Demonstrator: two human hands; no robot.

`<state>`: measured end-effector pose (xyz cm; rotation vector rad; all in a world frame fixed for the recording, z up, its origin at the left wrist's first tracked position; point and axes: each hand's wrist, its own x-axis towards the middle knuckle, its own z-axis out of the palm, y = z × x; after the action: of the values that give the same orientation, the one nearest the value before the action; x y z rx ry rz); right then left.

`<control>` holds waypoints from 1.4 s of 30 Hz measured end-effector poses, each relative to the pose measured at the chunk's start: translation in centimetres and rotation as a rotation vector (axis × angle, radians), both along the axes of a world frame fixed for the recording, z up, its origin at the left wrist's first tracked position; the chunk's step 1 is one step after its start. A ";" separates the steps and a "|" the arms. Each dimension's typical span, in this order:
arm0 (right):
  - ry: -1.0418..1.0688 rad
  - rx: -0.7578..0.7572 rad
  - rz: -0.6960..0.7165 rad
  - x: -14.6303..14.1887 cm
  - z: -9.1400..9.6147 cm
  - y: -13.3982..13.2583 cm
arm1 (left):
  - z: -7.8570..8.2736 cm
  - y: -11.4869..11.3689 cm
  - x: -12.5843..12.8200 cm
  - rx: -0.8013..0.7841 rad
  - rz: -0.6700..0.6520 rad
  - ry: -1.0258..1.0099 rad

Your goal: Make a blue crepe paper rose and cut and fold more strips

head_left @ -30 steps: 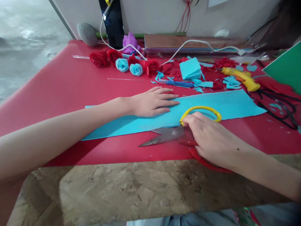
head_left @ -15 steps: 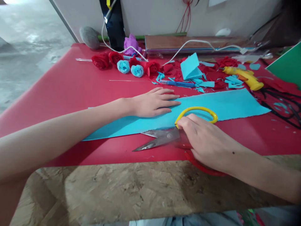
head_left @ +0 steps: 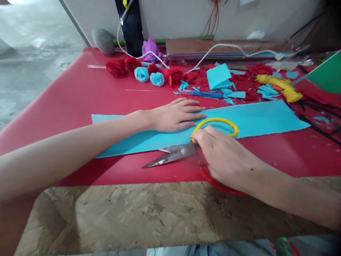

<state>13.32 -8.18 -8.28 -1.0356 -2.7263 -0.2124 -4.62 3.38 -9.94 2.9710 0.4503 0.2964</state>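
Observation:
A long strip of light blue paper [head_left: 255,119] lies across the red table cover [head_left: 74,96]. My left hand [head_left: 174,115] rests flat on the strip, fingers together and pointing right. My right hand [head_left: 225,158] grips a pair of scissors [head_left: 173,156] with one yellow and one red handle loop. The blades are slightly apart along the strip's near edge, tips pointing left.
Red and blue paper roses [head_left: 145,73] lie at the back, with a purple one behind. Paper scraps, a blue pen [head_left: 204,94], a folded blue square [head_left: 218,76], a yellow glue gun [head_left: 279,87], white cables and a green sheet [head_left: 326,76] crowd the back right. Bare chipboard [head_left: 149,217] shows at the front.
My right hand and the scissors have slid left along the near edge of the blue strip. The left hand has stayed pressed on the paper.

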 end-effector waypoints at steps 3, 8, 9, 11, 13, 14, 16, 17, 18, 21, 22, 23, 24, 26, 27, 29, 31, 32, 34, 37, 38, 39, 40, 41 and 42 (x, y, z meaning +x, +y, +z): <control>0.028 -0.013 0.036 0.4 0.1 -0.5 | 0.0 0.0 0.0 -0.004 0.005 0.001; 0.009 0.026 0.039 0.8 0.3 -1.2 | 0.0 -0.1 0.0 0.002 0.014 0.000; -0.008 0.024 0.036 0.8 0.3 -1.2 | 0.0 -0.1 0.0 0.004 0.013 0.000; -0.029 0.003 0.025 0.6 0.2 -1.1 | 0.0 -0.1 0.0 0.007 0.011 0.003; -0.020 -0.010 0.027 0.2 0.0 -0.8 | 0.0 -0.2 0.0 0.007 0.008 0.006; -0.008 -0.012 0.027 0.0 0.0 -0.7 | 0.0 -0.2 0.0 0.008 0.007 0.006; 0.002 -0.021 0.022 -0.4 -0.2 -0.4 | 0.0 -0.1 0.0 0.008 0.004 0.009; -0.001 -0.029 0.015 -0.5 -0.3 -0.3 | 0.0 -0.1 0.0 0.007 0.002 0.010; -0.007 -0.042 0.008 -0.6 -0.3 -0.3 | 0.0 -0.1 0.0 0.005 0.000 0.011; -0.048 -0.072 -0.013 -0.7 -0.2 -0.6 | -0.1 0.0 -0.1 0.004 -0.001 0.015; -0.073 -0.064 -0.016 -0.7 -0.2 -0.8 | -0.1 0.0 -0.1 0.007 -0.001 0.018; -0.096 -0.046 -0.021 -0.6 -0.1 -1.0 | -0.1 0.1 -0.1 0.011 -0.005 0.019; -0.116 -0.025 -0.032 -0.5 0.0 -1.3 | 0.0 0.1 0.0 0.018 -0.011 0.014; -0.140 0.018 -0.042 -0.3 0.1 -1.9 | 0.2 0.0 0.1 0.042 -0.027 -0.023; -0.140 0.033 -0.046 -0.2 0.1 -2.1 | 0.4 -0.2 0.1 0.057 -0.033 -0.053; -0.122 0.054 -0.047 -0.1 0.0 -2.4 | 0.9 -0.6 -0.2 0.085 -0.041 -0.105; -0.093 0.061 -0.052 -0.1 -0.1 -2.4 | 1.5 -1.4 -0.9 0.098 -0.048 -0.107; -0.085 0.062 -0.057 -0.1 -0.2 -2.4 | 1.9 -1.8 -1.5 0.099 -0.050 -0.090; -0.090 0.053 -0.057 -0.1 -0.3 -2.2 | 2.4 -2.7 -3.0 0.095 -0.034 -0.049; -0.077 0.013 -0.023 0.0 -0.4 -1.9 | 2.9 -3.8 -5.6 0.065 0.007 -0.029; -0.063 -0.005 -0.014 0.1 -0.4 -1.8 | 2.9 -4.1 -6.4 0.053 0.023 -0.020; -0.053 -0.016 -0.004 0.1 -0.4 -1.7 | 2.8 -4.3 -7.0 0.042 0.036 -0.012; -0.049 -0.019 0.000 0.1 -0.4 -1.7 | 2.7 -4.6 -7.6 0.031 0.048 -0.005; -0.053 -0.014 -0.003 0.2 -0.3 -1.7 | 2.5 -4.7 -8.0 0.021 0.056 -0.003; -0.060 -0.006 -0.004 0.2 -0.3 -1.7 | 2.3 -4.9 -8.3 0.012 0.063 -0.008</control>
<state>13.51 -9.83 -8.57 -1.0534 -2.7799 -0.2405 -12.96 -1.51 -7.67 2.9703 0.5440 0.3176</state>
